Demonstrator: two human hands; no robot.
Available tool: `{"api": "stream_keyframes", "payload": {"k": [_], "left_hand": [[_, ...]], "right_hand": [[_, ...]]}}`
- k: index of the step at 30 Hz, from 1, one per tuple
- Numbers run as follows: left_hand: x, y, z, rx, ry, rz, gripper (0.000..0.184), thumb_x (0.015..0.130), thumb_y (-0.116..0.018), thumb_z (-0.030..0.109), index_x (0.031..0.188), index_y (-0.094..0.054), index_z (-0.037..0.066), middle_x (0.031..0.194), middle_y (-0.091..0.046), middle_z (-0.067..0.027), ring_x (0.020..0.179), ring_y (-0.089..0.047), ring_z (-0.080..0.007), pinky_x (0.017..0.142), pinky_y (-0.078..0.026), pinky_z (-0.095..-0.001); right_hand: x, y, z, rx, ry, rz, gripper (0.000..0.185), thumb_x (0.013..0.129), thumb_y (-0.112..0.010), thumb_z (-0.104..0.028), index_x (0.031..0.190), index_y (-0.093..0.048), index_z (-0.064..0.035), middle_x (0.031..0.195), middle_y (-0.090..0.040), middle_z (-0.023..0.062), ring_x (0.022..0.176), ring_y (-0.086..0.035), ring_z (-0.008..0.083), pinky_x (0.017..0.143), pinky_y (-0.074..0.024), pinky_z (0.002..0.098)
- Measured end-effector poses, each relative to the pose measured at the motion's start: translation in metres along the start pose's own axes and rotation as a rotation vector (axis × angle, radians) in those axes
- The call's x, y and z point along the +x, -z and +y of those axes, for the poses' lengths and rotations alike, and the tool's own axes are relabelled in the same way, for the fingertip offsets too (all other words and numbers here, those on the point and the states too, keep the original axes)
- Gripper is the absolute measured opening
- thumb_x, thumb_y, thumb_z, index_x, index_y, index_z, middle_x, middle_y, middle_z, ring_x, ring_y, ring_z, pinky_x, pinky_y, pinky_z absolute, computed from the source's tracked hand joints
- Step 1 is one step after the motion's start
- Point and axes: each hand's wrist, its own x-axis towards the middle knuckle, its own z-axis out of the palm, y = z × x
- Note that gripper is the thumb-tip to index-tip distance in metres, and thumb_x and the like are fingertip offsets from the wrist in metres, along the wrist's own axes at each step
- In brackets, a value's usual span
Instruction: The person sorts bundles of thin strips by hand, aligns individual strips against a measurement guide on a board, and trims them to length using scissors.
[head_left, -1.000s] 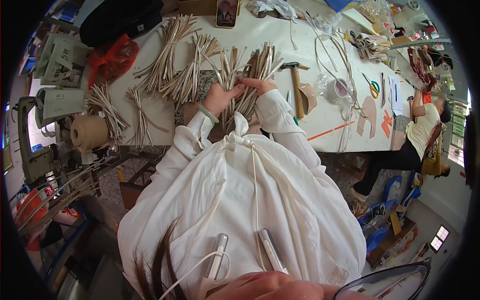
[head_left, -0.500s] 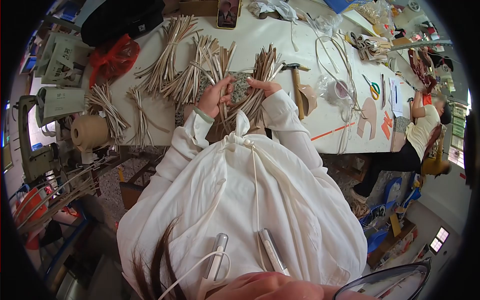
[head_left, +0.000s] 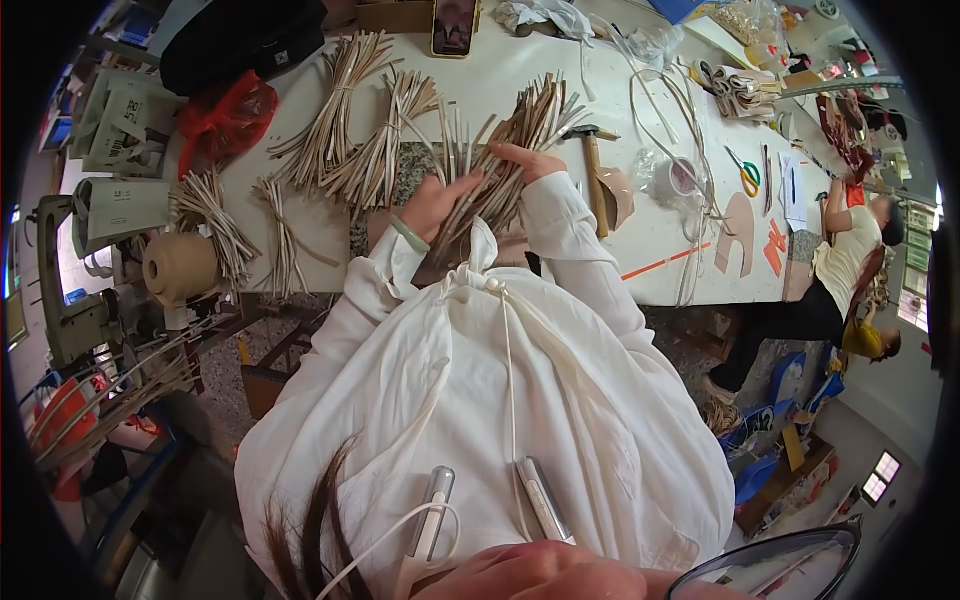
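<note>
In the middle of the worktable, my right hand (head_left: pixel 530 165) is closed round a thick bundle of thin tan-and-white strips (head_left: pixel 540 112), its index finger lying across the front. Close on its left, my left hand (head_left: pixel 436 206) is closed on a smaller group of similar strips (head_left: pixel 454 140), the thumb pointing towards the bundle. The two groups meet and overlap between my hands, and their lower ends hang towards my chest. A speckled stone slab (head_left: pixel 415 170) lies under them, partly hidden.
More strip bundles (head_left: pixel 335 120) lie to the left, near a red plastic bag (head_left: pixel 228 118). On the right are a hammer (head_left: pixel 595 185), scissors (head_left: pixel 748 179) and loose cords (head_left: pixel 640 95). A phone (head_left: pixel 454 28) stands at the back. Another person (head_left: pixel 845 250) sits at far right.
My left hand has moved slightly right and down, bringing its strips against the right-hand bundle. The right-hand bundle now leans further right, and my right index finger stretches across it.
</note>
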Motion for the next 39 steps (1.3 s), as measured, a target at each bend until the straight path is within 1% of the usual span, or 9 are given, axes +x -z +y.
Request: {"api": "stream_keyframes", "payload": {"k": [2,7,12,17,21,22,26,31,39], "left_hand": [[0.0,0.003,0.001,-0.153,-0.006,0.014,0.021,0.086,-0.058,0.014,0.093,-0.065,-0.004,0.084,-0.064,-0.003,0.063,-0.055,-0.0112,0.058,-0.043,-0.0199],[0.011,0.012,-0.007,-0.134,-0.105,-0.036,0.021,0.085,-0.06,0.013,0.093,-0.066,-0.005,0.083,-0.065,-0.0021,0.066,-0.055,-0.0114,0.063,-0.044,-0.0221],[0.014,0.007,-0.006,-0.025,-0.146,0.099,0.024,0.086,-0.06,0.016,0.094,-0.065,-0.006,0.083,-0.065,-0.0024,0.067,-0.055,-0.0122,0.066,-0.043,-0.0228],[0.027,0.018,-0.022,0.395,-0.156,0.16,0.026,0.086,-0.061,0.019,0.093,-0.066,-0.006,0.079,-0.063,-0.0023,0.063,-0.053,-0.0118,0.062,-0.042,-0.0208],[-0.017,-0.017,0.039,0.505,-0.082,0.203,0.034,0.08,-0.069,0.027,0.07,-0.066,-0.005,0.056,-0.056,-0.0046,0.049,-0.047,-0.0118,0.048,-0.04,-0.0234],[-0.014,-0.015,0.035,0.504,-0.082,0.204,0.034,0.08,-0.069,0.027,0.07,-0.066,-0.005,0.056,-0.056,-0.0046,0.049,-0.047,-0.0118,0.048,-0.04,-0.0234],[0.011,0.005,0.006,-0.039,-0.205,0.095,0.029,0.082,-0.067,0.024,0.078,-0.066,-0.005,0.07,-0.061,-0.0038,0.056,-0.049,-0.0104,0.054,-0.04,-0.0194],[0.01,0.007,0.006,0.179,-0.095,0.117,0.029,0.081,-0.068,0.024,0.072,-0.065,-0.003,0.066,-0.06,-0.0038,0.055,-0.05,-0.0108,0.054,-0.04,-0.0195],[0.008,-0.003,0.009,0.332,-0.123,0.133,0.029,0.08,-0.069,0.025,0.074,-0.066,-0.003,0.063,-0.06,-0.0032,0.053,-0.05,-0.0104,0.051,-0.04,-0.0204]], "right_hand": [[-0.001,-0.003,0.0,-0.023,-0.012,0.012,0.025,0.067,-0.073,-0.008,0.088,-0.067,0.003,0.074,-0.065,0.0039,0.058,-0.058,0.0139,0.056,-0.0464,0.0206],[-0.001,0.005,0.004,0.097,-0.019,-0.013,0.025,0.065,-0.071,-0.006,0.088,-0.067,0.003,0.074,-0.066,0.0055,0.059,-0.06,0.0153,0.059,-0.0473,0.0208],[0.003,0.007,0.014,0.01,0.132,-0.164,0.024,0.065,-0.071,-0.005,0.087,-0.067,0.0025,0.073,-0.066,0.0074,0.062,-0.061,0.0171,0.061,-0.0489,0.022],[0.002,0.0,0.017,0.18,0.18,-0.159,0.022,0.066,-0.07,-0.006,0.086,-0.067,0.002,0.072,-0.066,0.0085,0.064,-0.062,0.0174,0.063,-0.0493,0.0225],[-0.003,-0.004,0.009,0.061,0.09,-0.007,0.02,0.067,-0.069,-0.004,0.085,-0.067,0.0024,0.074,-0.066,0.0092,0.065,-0.062,0.0171,0.064,-0.0492,0.0224],[-0.005,-0.004,0.008,0.06,0.09,-0.007,0.02,0.067,-0.069,-0.004,0.085,-0.067,0.0024,0.074,-0.066,0.0092,0.065,-0.062,0.0171,0.064,-0.0492,0.0224],[-0.012,-0.001,0.003,0.088,-0.026,-0.072,0.021,0.075,-0.061,-0.004,0.094,-0.066,0.0038,0.083,-0.067,0.0091,0.078,-0.063,0.0163,0.074,-0.0481,0.0217],[-0.01,0.008,0.004,0.062,0.007,-0.174,0.019,0.067,-0.067,0.0,0.085,-0.066,0.0045,0.075,-0.067,0.0088,0.068,-0.062,0.0166,0.068,-0.0489,0.0226],[0.002,0.004,0.014,0.209,0.133,-0.264,0.025,0.066,-0.068,0.002,0.09,-0.066,0.0035,0.081,-0.067,0.0093,0.074,-0.062,0.0172,0.071,-0.0485,0.0228]]}}
